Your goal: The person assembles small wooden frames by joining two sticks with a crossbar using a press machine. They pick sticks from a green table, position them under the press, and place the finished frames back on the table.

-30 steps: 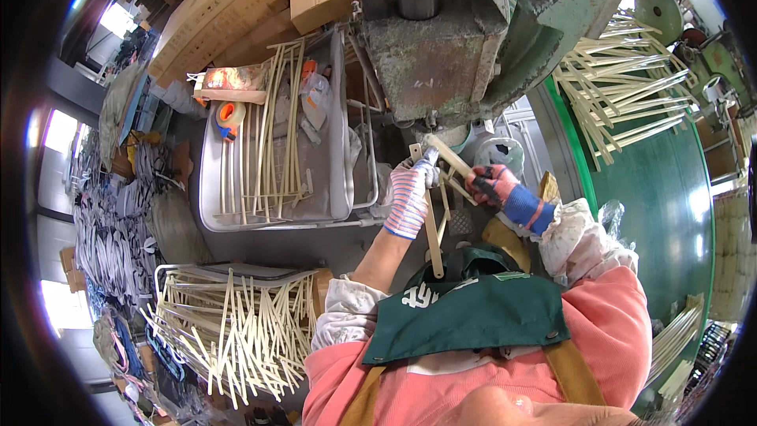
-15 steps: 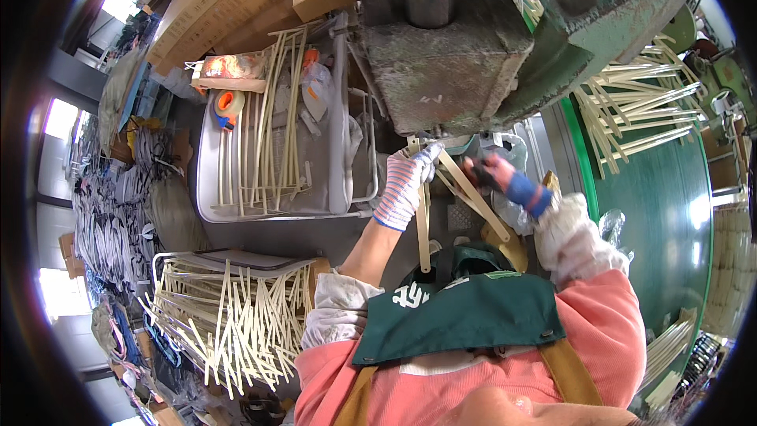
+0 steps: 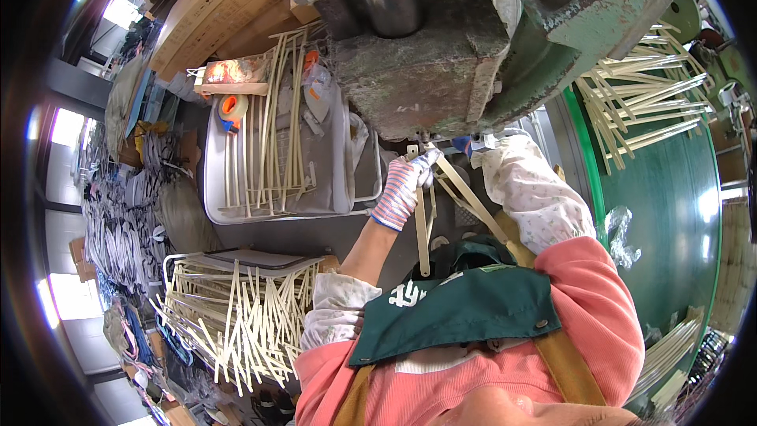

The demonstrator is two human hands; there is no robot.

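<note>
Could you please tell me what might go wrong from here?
The left hand holds flat strips close to the metal machine head, so it could be pinched if that head moved. The right hand is mostly hidden behind the machine head in this view, so its placement might be misjudged.
</note>
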